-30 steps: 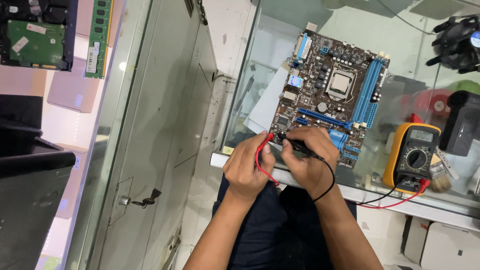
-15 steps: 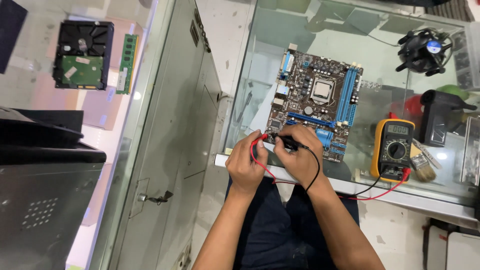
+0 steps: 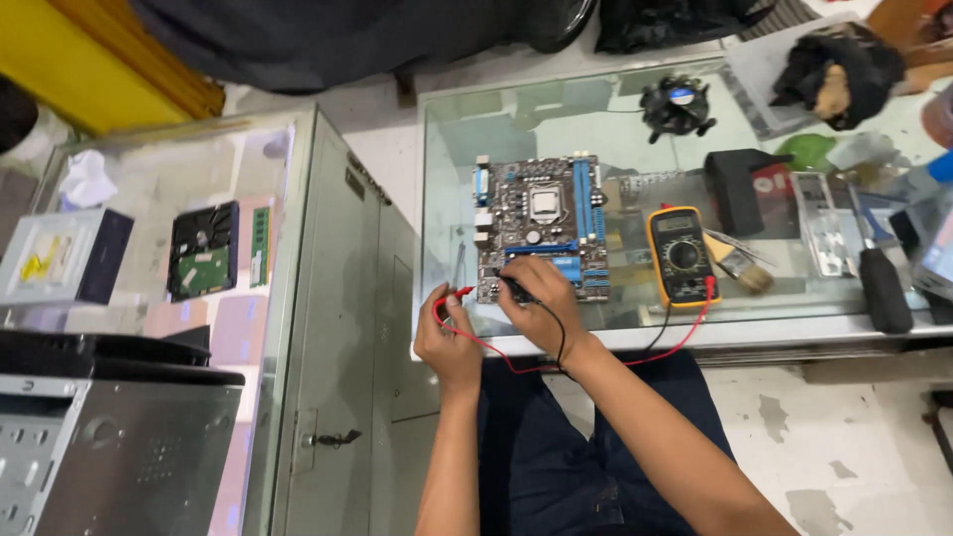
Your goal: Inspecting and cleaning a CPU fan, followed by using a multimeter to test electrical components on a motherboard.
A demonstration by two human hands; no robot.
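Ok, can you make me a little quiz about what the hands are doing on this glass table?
1. True or false: the left hand holds the red probe.
2. Which thing lies right of the circuit board on the glass table? A) yellow meter B) hard drive C) metal case
3. Fill in: the right hand presses a ____ probe at the board's near edge.

Key
1. True.
2. A. The hard drive lies far off to the left, on another surface.
3. Black. Its black lead runs back to the meter.
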